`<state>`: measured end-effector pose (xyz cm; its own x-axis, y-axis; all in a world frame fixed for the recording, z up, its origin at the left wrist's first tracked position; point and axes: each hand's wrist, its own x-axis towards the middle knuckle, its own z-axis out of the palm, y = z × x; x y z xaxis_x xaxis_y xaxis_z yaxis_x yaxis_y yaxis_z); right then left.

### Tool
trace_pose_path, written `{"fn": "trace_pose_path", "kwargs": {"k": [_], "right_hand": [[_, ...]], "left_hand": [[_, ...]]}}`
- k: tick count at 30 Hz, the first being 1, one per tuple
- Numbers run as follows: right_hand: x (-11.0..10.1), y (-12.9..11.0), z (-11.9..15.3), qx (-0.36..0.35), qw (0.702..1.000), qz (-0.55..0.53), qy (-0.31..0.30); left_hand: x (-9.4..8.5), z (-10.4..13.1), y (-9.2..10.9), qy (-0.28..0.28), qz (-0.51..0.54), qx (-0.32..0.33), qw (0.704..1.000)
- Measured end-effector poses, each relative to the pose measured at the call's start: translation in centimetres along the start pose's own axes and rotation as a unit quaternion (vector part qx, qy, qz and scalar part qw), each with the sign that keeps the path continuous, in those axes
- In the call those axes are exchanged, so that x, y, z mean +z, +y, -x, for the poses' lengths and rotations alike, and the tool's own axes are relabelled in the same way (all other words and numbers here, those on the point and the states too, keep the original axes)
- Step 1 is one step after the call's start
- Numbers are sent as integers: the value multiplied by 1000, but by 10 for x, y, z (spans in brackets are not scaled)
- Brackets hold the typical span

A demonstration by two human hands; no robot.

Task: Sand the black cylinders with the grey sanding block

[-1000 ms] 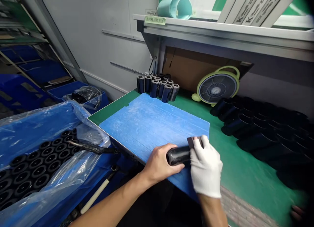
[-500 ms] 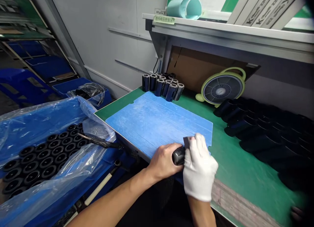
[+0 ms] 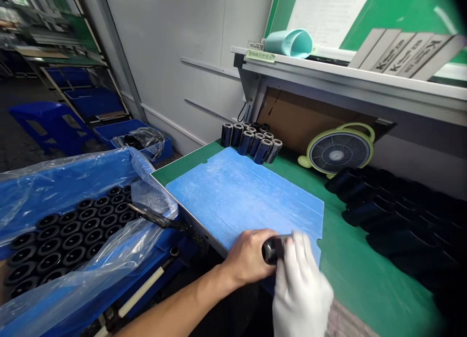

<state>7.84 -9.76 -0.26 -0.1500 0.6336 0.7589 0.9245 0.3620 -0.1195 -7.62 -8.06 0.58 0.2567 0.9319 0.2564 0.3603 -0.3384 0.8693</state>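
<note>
My bare left hand [image 3: 250, 257] is wrapped round a black cylinder [image 3: 269, 251], whose open end faces the camera, near the front edge of the blue sheet [image 3: 248, 191]. My right hand [image 3: 302, 283], in a white glove, pinches a small dark flat piece [image 3: 282, 240] against the cylinder's right side. The glove is slightly blurred, and its fingers hide part of the piece. At the sheet's far edge several black cylinders [image 3: 246, 142] with shiny rims stand upright.
Many dark cylinders [image 3: 397, 215] lie along the green table's right [image 3: 350, 264]. A green-rimmed fan [image 3: 337, 154] sits at the back under a shelf [image 3: 328, 74]. On the left, a plastic-lined blue bin [image 3: 73, 171] holds several black cylinders; a blue stool [image 3: 44, 118] stands behind.
The camera view has shifted, so the scene sits lower and further right. The flat piece has moved from above the cylinder's end to its side, and the cylinder's opening now faces the camera more.
</note>
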Motion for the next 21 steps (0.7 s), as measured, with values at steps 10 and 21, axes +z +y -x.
{"fn": "trace_pose_path", "kwargs": {"k": [10, 21], "right_hand": [[-21, 13, -11, 138, 990, -20, -23], [0, 8, -1, 86, 991, -105, -7]], "left_hand": [[-5, -1, -1, 7, 46, -51, 998], [9, -21, 2, 37, 100, -8, 994]]}}
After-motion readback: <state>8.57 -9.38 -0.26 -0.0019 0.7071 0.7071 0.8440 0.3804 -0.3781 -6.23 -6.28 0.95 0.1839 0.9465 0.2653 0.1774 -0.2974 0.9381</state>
